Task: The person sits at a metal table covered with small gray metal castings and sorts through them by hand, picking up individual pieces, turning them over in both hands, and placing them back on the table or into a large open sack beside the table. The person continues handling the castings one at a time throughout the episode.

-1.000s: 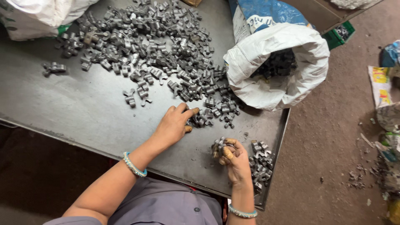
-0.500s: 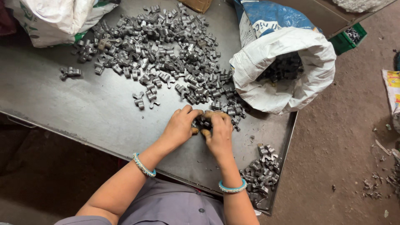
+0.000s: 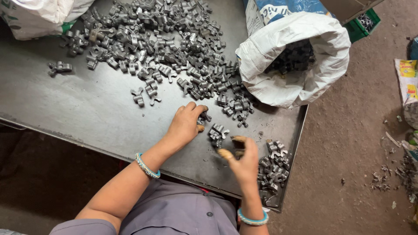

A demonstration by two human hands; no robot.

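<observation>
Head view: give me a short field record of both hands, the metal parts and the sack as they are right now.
Left hand: on the dark metal tabletop, fingertips pinching a grey metal part at the near edge of the big pile.
Right hand: lifted just above the table, fingers curled around one or more small parts; exact grip blurred.
Small pile: grey parts at the table's near right corner, beside the right hand.
Sack: white woven, mouth rolled open, dark parts inside, standing at the table's far right.
Wrists: a blue bangle on each.

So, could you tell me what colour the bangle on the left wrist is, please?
The bangle is light blue, almost turquoise; the head view shows it best.
</observation>
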